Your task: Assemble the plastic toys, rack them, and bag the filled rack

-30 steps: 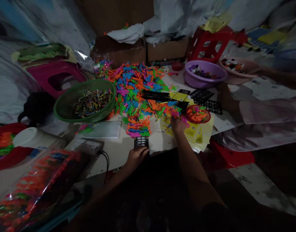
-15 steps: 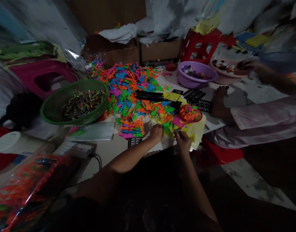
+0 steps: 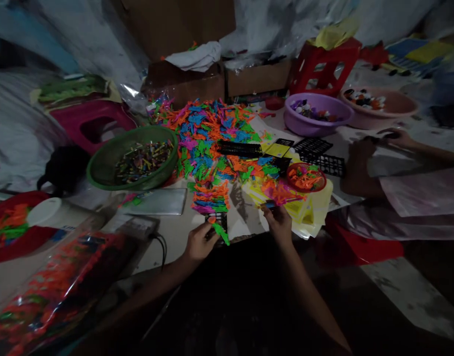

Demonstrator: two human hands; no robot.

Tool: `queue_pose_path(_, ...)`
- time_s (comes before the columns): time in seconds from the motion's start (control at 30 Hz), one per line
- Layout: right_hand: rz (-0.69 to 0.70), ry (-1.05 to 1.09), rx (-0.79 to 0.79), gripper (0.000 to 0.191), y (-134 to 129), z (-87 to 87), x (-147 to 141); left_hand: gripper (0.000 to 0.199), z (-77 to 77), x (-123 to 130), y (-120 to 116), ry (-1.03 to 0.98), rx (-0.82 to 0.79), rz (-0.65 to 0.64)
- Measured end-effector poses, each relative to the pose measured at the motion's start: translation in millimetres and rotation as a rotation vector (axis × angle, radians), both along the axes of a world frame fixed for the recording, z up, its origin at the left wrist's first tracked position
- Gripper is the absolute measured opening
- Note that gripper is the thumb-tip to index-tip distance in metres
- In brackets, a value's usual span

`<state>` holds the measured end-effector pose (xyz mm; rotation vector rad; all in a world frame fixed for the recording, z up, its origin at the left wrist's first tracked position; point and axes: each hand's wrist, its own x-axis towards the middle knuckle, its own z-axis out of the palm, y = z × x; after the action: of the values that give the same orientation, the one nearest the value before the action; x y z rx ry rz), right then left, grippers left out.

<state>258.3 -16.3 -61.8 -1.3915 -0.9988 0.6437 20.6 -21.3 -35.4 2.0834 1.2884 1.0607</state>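
My left hand [image 3: 201, 241] pinches a small green plastic figure [image 3: 221, 232] with an orange end, over a black grid tray [image 3: 221, 217] at the table's front edge. My right hand [image 3: 277, 221] is closed on a small dark piece [image 3: 270, 204], its details too dim to tell. Just behind the grid tray lies a neat stack of colored figures [image 3: 211, 196]. Beyond it spreads a large loose pile of figures [image 3: 208, 128]. Yellow sheets [image 3: 304, 210] lie right of my right hand, with a small red basket [image 3: 307, 177] of orange and green pieces behind them.
At the left are a green basin [image 3: 97, 173], a clear bag of figures [image 3: 56, 291] and a white container [image 3: 51, 213]. Purple [image 3: 315, 123] and pink basins [image 3: 400, 116] stand at the back right. Another person's hands [image 3: 378, 141] work at the right, near black trays [image 3: 328, 164].
My left hand has moved left and toward me, now showing a green figure. My right hand stays nearby. The other person's hands have come together away from the pink basin. The view has shifted.
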Motion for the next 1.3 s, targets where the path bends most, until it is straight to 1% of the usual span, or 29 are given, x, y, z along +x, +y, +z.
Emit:
queue_pose_path(0.1, 0.251, -0.151, -0.032, 0.020, -4, -6.0, -18, 0.012, -20.3, -28, 1, -0.102, -0.051, 0.177)
queue_pose_path(0.2, 0.452, -0.316, -0.073, 0.020, -3, -13.3, -32, 0.014, -41.3, -39, 7, -0.171, -0.103, 0.333)
queue_pose_path(0.27, 0.537, -0.379, -0.081, 0.023, 0, -18.3, -38, 0.016, -53.2, -38, 12, -0.200, -0.130, 0.365)
queue_pose_path(0.33, 0.594, -0.433, -0.089, 0.026, 4, -24.4, -43, 0.017, -61.6, -34, 18, -0.215, -0.153, 0.355)
queue_pose_path(0.4, 0.581, -0.486, -0.098, 0.027, 8, -31.9, -48, 0.017, -66.1, -29, 24, -0.226, -0.173, 0.342)
queue_pose_path(0.57, 0.430, -0.631, -0.066, 0.028, 18, -51.5, -61, 0.018, -68.5, -19, 35, -0.291, -0.245, 0.343)
queue_pose_path(0.67, 0.408, -0.685, -0.074, 0.030, 21, -57.5, -65, 0.019, -69.6, -17, 38, -0.294, -0.251, 0.342)
queue_pose_path(0.77, 0.418, -0.740, -0.094, 0.030, 22, -56.2, -65, 0.020, -71.7, -19, 38, -0.258, -0.250, 0.355)
queue_pose_path(0.9, 0.512, -0.813, -0.061, 0.034, 21, -47.0, -67, 0.021, -74.3, -21, 36, -0.169, -0.250, 0.381)
queue_pose_path(0.97, 0.523, -0.823, -0.073, 0.036, 21, -42.6, -70, 0.022, -74.0, -21, 35, -0.157, -0.235, 0.393)
queue_pose_path(1.03, 0.482, -0.805, -0.122, 0.034, 20, -40.3, -74, 0.021, -72.5, -20, 35, -0.141, -0.216, 0.392)
queue_pose_path(1.1, 0.412, -0.765, -0.188, 0.027, 18, -40.3, -78, 0.020, -70.5, -19, 36, -0.105, -0.205, 0.390)
queue_pose_path(1.17, 0.336, -0.718, -0.233, 0.026, 16, -41.5, -82, 0.020, -69.2, -18, 38, -0.088, -0.214, 0.397)
queue_pose_path(1.23, 0.284, -0.681, -0.239, 0.027, 15, -42.4, -85, 0.020, -69.0, -17, 39, -0.106, -0.233, 0.401)
queue_pose_path(1.3, 0.261, -0.677, -0.225, 0.028, 14, -41.3, -87, 0.021, -69.0, -16, 39, -0.125, -0.245, 0.401)
